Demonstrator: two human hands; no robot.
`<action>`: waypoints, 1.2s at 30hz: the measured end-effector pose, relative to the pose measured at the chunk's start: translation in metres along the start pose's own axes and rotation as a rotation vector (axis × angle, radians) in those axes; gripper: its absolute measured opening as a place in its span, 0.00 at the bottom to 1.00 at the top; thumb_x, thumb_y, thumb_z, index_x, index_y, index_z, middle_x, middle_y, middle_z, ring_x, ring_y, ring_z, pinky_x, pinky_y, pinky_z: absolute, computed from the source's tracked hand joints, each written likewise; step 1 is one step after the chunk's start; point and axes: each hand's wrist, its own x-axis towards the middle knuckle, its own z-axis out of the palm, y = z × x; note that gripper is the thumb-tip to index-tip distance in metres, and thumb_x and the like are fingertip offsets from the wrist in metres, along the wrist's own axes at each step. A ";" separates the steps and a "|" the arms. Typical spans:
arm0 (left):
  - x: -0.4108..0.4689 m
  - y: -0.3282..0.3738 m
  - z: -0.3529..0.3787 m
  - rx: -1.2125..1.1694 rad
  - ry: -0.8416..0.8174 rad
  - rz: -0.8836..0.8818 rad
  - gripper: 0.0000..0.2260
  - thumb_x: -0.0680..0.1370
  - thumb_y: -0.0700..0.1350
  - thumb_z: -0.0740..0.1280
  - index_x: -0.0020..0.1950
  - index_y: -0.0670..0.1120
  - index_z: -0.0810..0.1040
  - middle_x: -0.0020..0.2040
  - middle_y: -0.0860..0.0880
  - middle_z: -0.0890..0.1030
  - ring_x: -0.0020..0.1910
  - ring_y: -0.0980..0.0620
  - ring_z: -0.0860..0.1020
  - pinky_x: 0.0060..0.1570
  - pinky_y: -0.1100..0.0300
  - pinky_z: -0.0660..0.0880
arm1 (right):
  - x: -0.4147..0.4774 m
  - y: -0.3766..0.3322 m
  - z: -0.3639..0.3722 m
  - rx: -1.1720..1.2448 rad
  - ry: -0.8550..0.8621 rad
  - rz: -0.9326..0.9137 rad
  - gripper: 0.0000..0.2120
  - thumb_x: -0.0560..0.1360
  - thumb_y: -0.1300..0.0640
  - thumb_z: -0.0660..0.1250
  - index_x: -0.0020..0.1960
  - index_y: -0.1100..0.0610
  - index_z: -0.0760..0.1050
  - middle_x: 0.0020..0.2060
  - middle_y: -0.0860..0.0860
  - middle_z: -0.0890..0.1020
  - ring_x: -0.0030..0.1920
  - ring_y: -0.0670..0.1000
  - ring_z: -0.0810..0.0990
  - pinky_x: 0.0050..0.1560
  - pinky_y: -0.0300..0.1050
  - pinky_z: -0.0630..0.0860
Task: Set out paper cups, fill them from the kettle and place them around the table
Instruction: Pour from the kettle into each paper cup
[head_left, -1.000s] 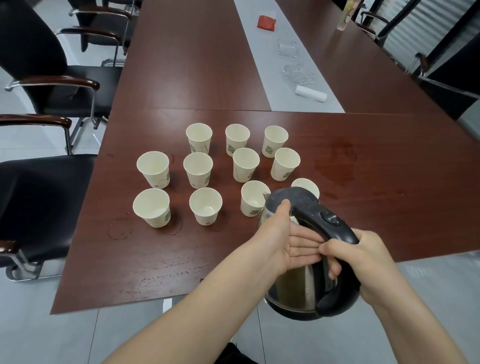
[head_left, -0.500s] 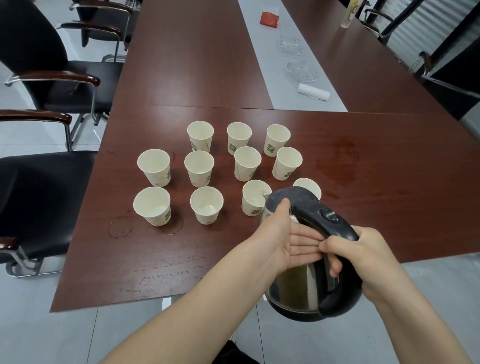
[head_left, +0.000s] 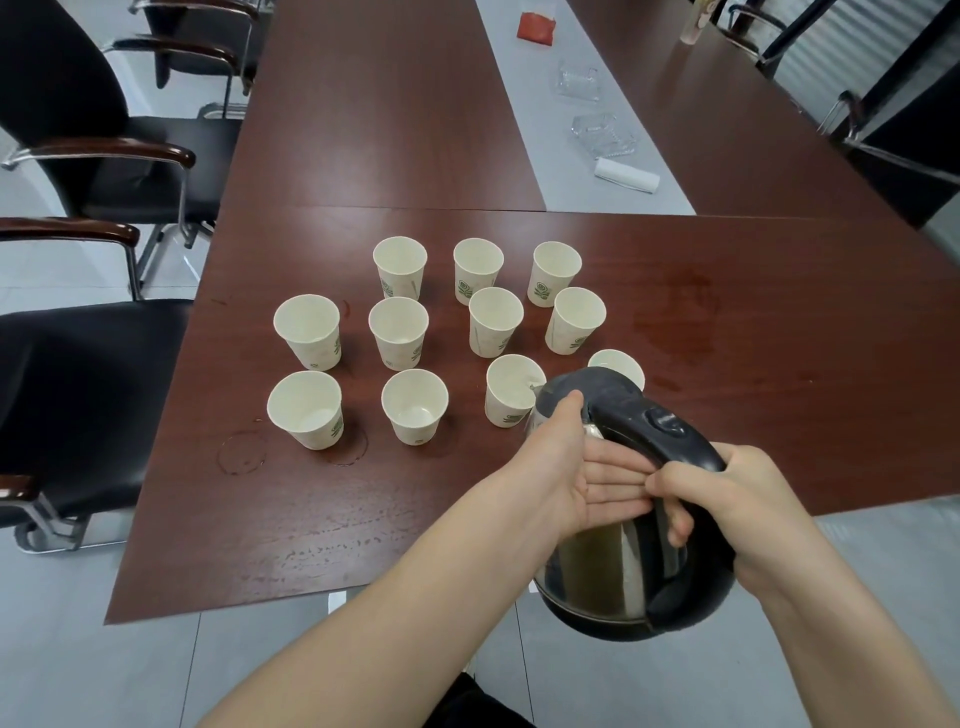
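Note:
Several white paper cups (head_left: 398, 332) with green prints stand in rows on the dark red-brown table (head_left: 779, 322). A steel kettle (head_left: 613, 566) with a black lid and handle is tilted forward, its spout at the rim of a front-row cup (head_left: 511, 389). My right hand (head_left: 737, 499) grips the black handle. My left hand (head_left: 576, 467) presses flat against the kettle's side, thumb up on the lid's edge. Another cup (head_left: 618, 365) is partly hidden behind the lid.
Black armchairs (head_left: 78, 384) stand along the table's left side, more chairs at the far right. A red packet (head_left: 536, 26), two clear glass dishes (head_left: 602, 132) and a white roll (head_left: 626, 176) lie on the grey centre strip. A wet patch (head_left: 675, 312) marks the table on the right.
The kettle and both hands have held almost still; the view shifted slightly.

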 end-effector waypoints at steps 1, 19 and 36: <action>0.000 0.000 0.000 0.000 -0.002 -0.001 0.41 0.81 0.63 0.49 0.24 0.34 0.79 0.29 0.39 0.81 0.25 0.46 0.81 0.27 0.57 0.79 | 0.000 0.000 0.000 0.004 0.001 0.002 0.19 0.68 0.73 0.64 0.21 0.61 0.68 0.18 0.59 0.69 0.21 0.53 0.68 0.32 0.46 0.68; 0.006 -0.002 -0.001 -0.005 -0.011 0.003 0.41 0.81 0.63 0.49 0.24 0.34 0.79 0.29 0.39 0.81 0.26 0.47 0.81 0.29 0.57 0.79 | 0.000 -0.001 -0.002 0.017 -0.018 0.016 0.18 0.68 0.72 0.65 0.22 0.61 0.67 0.18 0.58 0.69 0.21 0.54 0.68 0.31 0.46 0.69; 0.007 -0.002 0.000 -0.011 0.011 0.015 0.40 0.81 0.62 0.50 0.25 0.34 0.79 0.29 0.39 0.81 0.29 0.46 0.81 0.31 0.56 0.79 | 0.004 0.001 -0.003 0.021 -0.015 0.006 0.17 0.67 0.72 0.65 0.22 0.61 0.67 0.18 0.58 0.69 0.21 0.53 0.68 0.29 0.44 0.68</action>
